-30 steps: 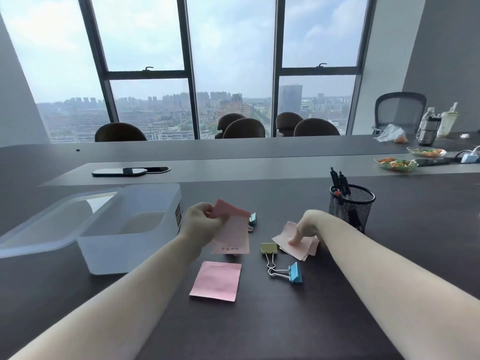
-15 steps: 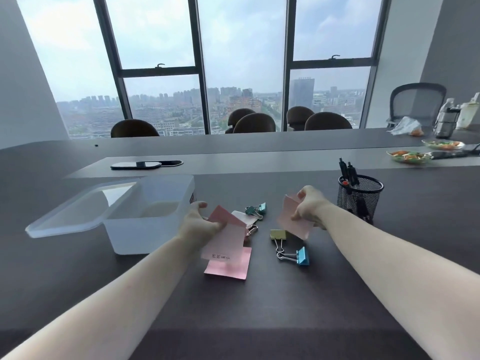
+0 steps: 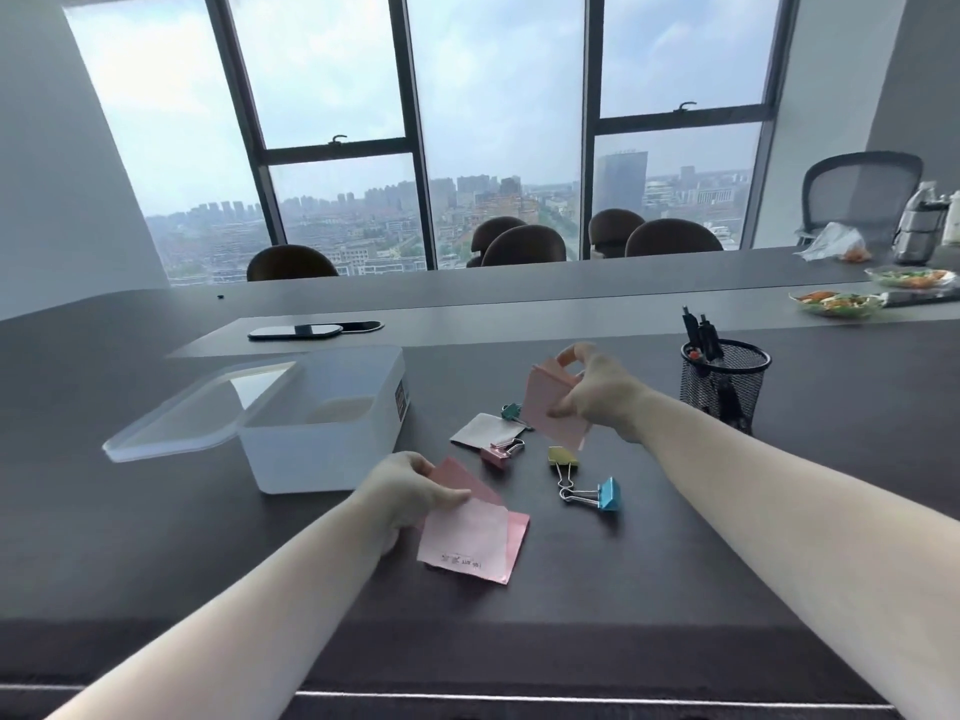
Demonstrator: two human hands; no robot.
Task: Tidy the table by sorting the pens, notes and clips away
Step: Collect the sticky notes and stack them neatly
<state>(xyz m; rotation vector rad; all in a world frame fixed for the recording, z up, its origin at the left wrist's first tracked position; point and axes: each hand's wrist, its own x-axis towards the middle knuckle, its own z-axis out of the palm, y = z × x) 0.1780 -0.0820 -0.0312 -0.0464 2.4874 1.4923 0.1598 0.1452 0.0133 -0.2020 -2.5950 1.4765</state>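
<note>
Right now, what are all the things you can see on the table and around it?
Sticky notes: pink, some in each hand, one flat on table
White note: 1, table centre
Binder clips: 4; teal, pink, yellow, blue
Plastic box: 1, clear, open, left
Mesh pen cup: 1, black, holds pens, right
Food dishes: 2, far right
Chairs: several, far side
Left hand: holds pink notes
Right hand: holds pink notes

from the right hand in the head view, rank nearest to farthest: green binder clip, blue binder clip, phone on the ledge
1. Green binder clip, just left of the right hand.
2. Blue binder clip, nearer the camera, below the hand.
3. Phone, far left on the ledge.
</note>
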